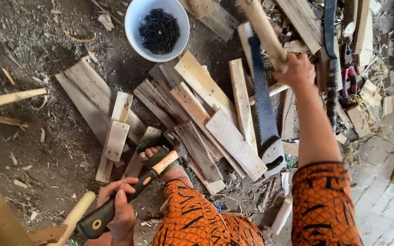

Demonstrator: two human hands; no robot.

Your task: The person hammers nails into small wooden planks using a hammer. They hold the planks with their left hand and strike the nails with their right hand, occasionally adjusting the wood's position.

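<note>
- Left hand (119,209) is clenched round a black-and-orange handled hammer (128,196), near the grey wooden slat pile (197,118).
- Right hand (297,70) grips a pale wooden stick (263,29), raised above that pile.
- Slats lie loose, none joined yet.

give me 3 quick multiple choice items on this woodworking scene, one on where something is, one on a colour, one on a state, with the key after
1. Where does the hand saw lie?
A. inside the bowl
B. on the wooden slats on the ground
C. hung on a wall

2. What colour is the bowl holding the dark nails?
A. white
B. red
C. yellow

3. What is the right hand doing?
A. resting flat on the ground
B. reaching into the bowl
C. gripping a raised piece of wood

Key: 1 B, the blade runs across the slats with its handle near the knee; 2 A, its rim and wall are white; 3 C, the fingers are closed around the wood, held up off the ground.
</note>
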